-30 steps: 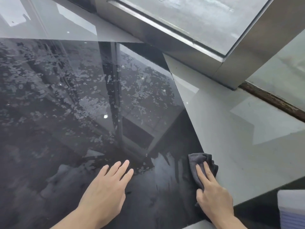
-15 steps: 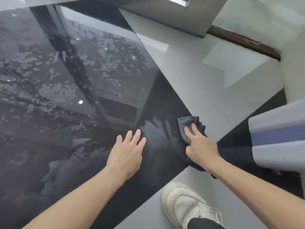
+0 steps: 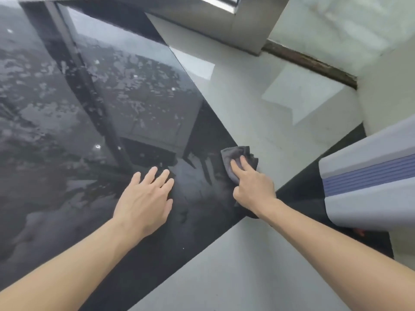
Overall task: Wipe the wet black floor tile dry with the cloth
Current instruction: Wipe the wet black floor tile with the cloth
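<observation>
A large glossy black floor tile [image 3: 94, 122] fills the left and middle of the head view, covered with patches and droplets of water. A dark grey cloth [image 3: 233, 154] lies bunched at the tile's right edge. My right hand [image 3: 251, 182] presses down on the cloth with straight fingers; part of the cloth is hidden under the palm. My left hand [image 3: 146, 198] rests flat on the tile to the left of the cloth, fingers spread and straight, holding nothing.
Light grey floor tiles [image 3: 258, 104] border the black tile on the right and front. A metal window frame [image 3: 224, 23] stands at the back. A white and blue striped object [image 3: 368, 185] sits at the right, over a dark strip of floor.
The view has swung and pulled back, so both forearms show at length. My right hand with the cloth stays at the tile's right edge. The shoe seen half a second ago is out of view.
</observation>
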The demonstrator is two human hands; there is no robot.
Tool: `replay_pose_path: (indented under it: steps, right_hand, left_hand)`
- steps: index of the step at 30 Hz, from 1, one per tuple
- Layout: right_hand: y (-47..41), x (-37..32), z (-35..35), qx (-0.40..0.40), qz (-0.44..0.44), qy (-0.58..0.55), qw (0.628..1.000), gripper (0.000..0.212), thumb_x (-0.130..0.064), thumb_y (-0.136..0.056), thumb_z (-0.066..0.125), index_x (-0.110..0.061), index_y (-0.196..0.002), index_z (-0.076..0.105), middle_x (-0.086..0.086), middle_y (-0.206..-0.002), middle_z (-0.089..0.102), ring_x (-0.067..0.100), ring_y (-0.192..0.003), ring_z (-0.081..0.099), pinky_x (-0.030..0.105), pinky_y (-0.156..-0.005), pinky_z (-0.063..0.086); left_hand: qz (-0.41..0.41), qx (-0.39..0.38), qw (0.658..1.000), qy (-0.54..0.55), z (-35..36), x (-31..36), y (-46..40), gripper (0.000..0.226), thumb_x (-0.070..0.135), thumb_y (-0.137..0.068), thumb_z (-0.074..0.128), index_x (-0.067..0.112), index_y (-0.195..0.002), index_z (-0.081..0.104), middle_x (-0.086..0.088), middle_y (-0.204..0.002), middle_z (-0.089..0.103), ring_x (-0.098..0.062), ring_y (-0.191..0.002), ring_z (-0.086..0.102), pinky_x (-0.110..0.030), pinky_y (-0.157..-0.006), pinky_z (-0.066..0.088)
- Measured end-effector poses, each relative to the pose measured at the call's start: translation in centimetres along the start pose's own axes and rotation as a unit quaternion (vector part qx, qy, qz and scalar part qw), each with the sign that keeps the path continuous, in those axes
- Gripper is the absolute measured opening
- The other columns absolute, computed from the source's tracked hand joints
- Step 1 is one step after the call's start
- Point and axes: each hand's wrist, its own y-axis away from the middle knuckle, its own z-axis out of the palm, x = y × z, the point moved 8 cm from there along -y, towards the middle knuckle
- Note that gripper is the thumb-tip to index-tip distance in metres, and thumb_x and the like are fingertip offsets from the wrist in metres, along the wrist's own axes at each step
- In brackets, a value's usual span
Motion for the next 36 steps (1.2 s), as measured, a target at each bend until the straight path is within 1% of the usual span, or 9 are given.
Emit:
replay_pose_path:
  steps: [3,6,7,12,21,27,30,32,36]
  right_hand:
    - [0.3,0.5,0.2,0.020,-0.013,-0.006,1.000,0.077,-0.015,-0.078,0.046,-0.037,-0.146,0.017,-0.012,-0.158,0.007,0.032,-0.099,0.062,0.028,-0.064,0.041]
    - [1.7,1.0,0.4,0.039,-0.009,-0.008,0.999,0.078,-0.015,-0.078,0.046,-0.037,-0.147,0.017,-0.014,-0.157,0.007,0.030,-0.092,0.064,0.026,-0.060,0.039]
    - [2.5,1.6,0.9,0.044,-0.006,-0.002,0.999,0.077,-0.015,-0.079,0.046,-0.037,-0.147,0.017,-0.014,-0.157,0.007,0.028,-0.090,0.065,0.025,-0.058,0.037]
    - [7.5,5.5,3.5,0.057,0.006,0.022,0.998,0.074,-0.022,-0.081,0.047,-0.042,-0.146,0.017,-0.020,-0.156,0.005,0.020,-0.101,0.063,0.021,-0.055,0.032]
    - [7.7,4.5,3.7,0.035,0.038,-0.012,0.999,0.071,-0.019,-0.081,0.043,-0.037,-0.146,0.020,-0.013,-0.157,0.010,0.026,-0.095,0.062,0.025,-0.061,0.036]
    - [9.1,-1.9,4.5,0.020,-0.038,-0.053,0.998,0.074,-0.019,-0.079,0.044,-0.036,-0.146,0.019,-0.013,-0.158,0.005,0.028,-0.085,0.065,0.025,-0.060,0.034]
    - [10.3,-5.4,5.1,0.001,-0.089,-0.059,0.994,0.076,-0.018,-0.078,0.043,-0.033,-0.148,0.017,-0.010,-0.158,0.002,0.028,-0.082,0.064,0.026,-0.059,0.035]
    - [11.1,-6.9,5.5,-0.011,-0.122,-0.055,0.991,0.076,-0.017,-0.079,0.043,-0.032,-0.148,0.016,-0.008,-0.159,0.001,0.029,-0.082,0.063,0.027,-0.058,0.035]
    - [11.5,-7.3,5.9,-0.022,-0.162,-0.040,0.986,0.076,-0.014,-0.081,0.042,-0.035,-0.148,0.013,-0.010,-0.158,-0.001,0.029,-0.082,0.059,0.029,-0.058,0.034]
  left_hand:
    - [0.006,0.025,0.999,-0.023,-1.1,1.5,1.7,0.056,0.036,-0.094,0.031,0.009,-0.143,0.029,-0.013,-0.155,0.016,-0.032,-0.143,0.007,-0.051,-0.112,0.015]
    - [0.042,0.041,0.998,0.015,-1.4,3.5,4.2,0.049,0.025,-0.078,0.063,0.001,-0.121,0.059,-0.021,-0.138,0.047,-0.037,-0.130,0.041,-0.054,-0.099,0.041]
    - [0.049,0.048,0.997,0.028,-1.2,3.8,5.0,0.045,0.023,-0.076,0.064,0.002,-0.116,0.063,-0.021,-0.133,0.052,-0.037,-0.125,0.047,-0.053,-0.094,0.046]
    - [0.021,0.040,0.998,0.032,-0.1,2.2,7.7,0.053,0.026,-0.081,0.029,0.006,-0.112,0.068,-0.018,-0.127,0.058,-0.035,-0.115,0.057,-0.050,-0.087,0.051]
    - [-0.037,0.016,0.999,0.020,0.1,-1.0,9.2,0.056,0.034,-0.082,0.029,0.009,-0.116,0.066,-0.018,-0.123,0.061,-0.037,-0.105,0.062,-0.047,-0.078,0.053]
    - [-0.018,0.009,1.000,-0.010,0.3,-0.7,9.4,0.054,0.033,-0.081,0.031,0.010,-0.113,0.068,-0.019,-0.119,0.063,-0.036,-0.099,0.064,-0.045,-0.073,0.055]
    - [0.045,0.009,0.996,-0.077,0.7,0.0,9.3,0.042,0.024,-0.080,0.053,0.008,-0.117,0.065,-0.022,-0.124,0.059,-0.040,-0.103,0.061,-0.050,-0.077,0.053]
    - [0.076,-0.012,0.993,-0.089,1.2,0.4,9.2,0.049,0.024,-0.079,0.064,0.009,-0.125,0.058,-0.022,-0.132,0.052,-0.040,-0.111,0.056,-0.051,-0.084,0.050]
    - [0.083,-0.009,0.992,-0.097,2.3,0.9,9.2,0.054,0.028,-0.097,0.030,0.014,-0.147,0.018,-0.019,-0.155,0.013,-0.036,-0.136,0.025,-0.048,-0.105,0.027]
